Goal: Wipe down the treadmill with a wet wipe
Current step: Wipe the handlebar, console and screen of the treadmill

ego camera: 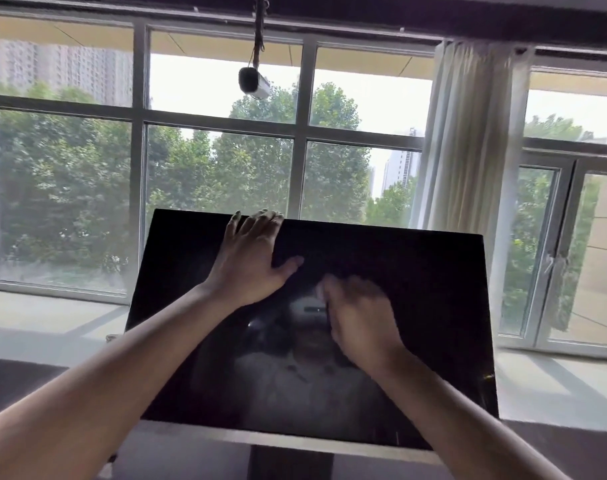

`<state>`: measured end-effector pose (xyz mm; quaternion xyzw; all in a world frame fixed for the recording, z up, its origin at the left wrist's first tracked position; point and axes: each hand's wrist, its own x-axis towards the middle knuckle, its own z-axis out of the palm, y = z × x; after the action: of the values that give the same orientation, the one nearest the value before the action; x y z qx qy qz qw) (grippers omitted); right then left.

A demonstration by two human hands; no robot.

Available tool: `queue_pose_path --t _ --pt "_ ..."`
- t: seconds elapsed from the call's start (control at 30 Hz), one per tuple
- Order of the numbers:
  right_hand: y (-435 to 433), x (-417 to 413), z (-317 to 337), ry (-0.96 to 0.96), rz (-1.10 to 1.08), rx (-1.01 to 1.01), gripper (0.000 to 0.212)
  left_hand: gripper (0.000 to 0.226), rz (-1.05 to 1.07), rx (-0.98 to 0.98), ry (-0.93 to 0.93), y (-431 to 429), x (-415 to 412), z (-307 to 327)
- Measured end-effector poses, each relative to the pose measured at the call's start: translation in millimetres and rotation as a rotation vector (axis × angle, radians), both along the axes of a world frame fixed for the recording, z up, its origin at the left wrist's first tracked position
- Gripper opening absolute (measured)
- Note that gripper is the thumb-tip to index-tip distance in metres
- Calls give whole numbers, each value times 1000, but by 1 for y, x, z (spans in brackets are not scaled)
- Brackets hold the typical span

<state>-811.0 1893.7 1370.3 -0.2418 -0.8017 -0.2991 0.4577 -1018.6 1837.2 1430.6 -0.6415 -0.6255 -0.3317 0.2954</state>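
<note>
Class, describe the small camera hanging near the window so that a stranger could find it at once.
Start at the big gridded window behind the black treadmill screen. Look up to the upper middle panes: the camera dangles there on a dark cord from the ceiling, the only small white, dark-lensed object hanging before the glass.

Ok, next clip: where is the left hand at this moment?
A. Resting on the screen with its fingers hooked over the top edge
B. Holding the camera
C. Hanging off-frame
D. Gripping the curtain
A: the left hand lies on the black screen, fingers curled over its top edge.
</note>
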Motion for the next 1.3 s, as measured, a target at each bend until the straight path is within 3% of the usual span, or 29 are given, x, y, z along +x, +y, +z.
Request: queue_pose_path --t 0.07,0.13,0.27,0.37,0.43,0.5,0.6,0.77,0.83,0.93,1.03,1.1,1.23,1.3 --pt "-15 11 -36 -221 73 98 19 83 -6 7 28 -8 -3 -2" --pt "-13 33 -42 -292 40 170 19 79 -32 32 90 -22 -6 -12" --pt "11 44 9 52 -135 36 26 61 -120 95 157 -44 -6 -43" --pt "0 18 14 173 -90 -78 25 44 -156 80 153 -48 4 -64" --pt "-16 6 -20 85 -7 -84 21 40 -190 40 142 -52 9 -79" --pt "-33 11 -70 -122 52 -12 23 44 -223 -31 150 -58 9 -95" --pt "-34 37 -101 -344 17 109 24 44 -241 -143 196 -71 5 -120" --pt "-6 36 -26 158 -156 -12 15 42 -235 -124 321 -82 14 -135" --pt "-13 20 -29 232 -119 -79 15 45 -210 -176 387 -83 19 -136" --pt "-35 9 -87 -18 29 -80 19 52 -155 -259 430 -87 22 -141" --pt "-46 36 -126 -319 34 -17 29 49 -132 -252 392 -90 18 -154" --pt "-40 52 -107 -250 -31 -2 18 47 -100 -252 362 -92 16 -161" --pt "-28 46 -56 216 -166 -78 16 33 -71 -280 284 -92 24 -164" --pt "-40 25 -74 236 -114 -135 17 30 -25 -392 220 -95 28 -161"
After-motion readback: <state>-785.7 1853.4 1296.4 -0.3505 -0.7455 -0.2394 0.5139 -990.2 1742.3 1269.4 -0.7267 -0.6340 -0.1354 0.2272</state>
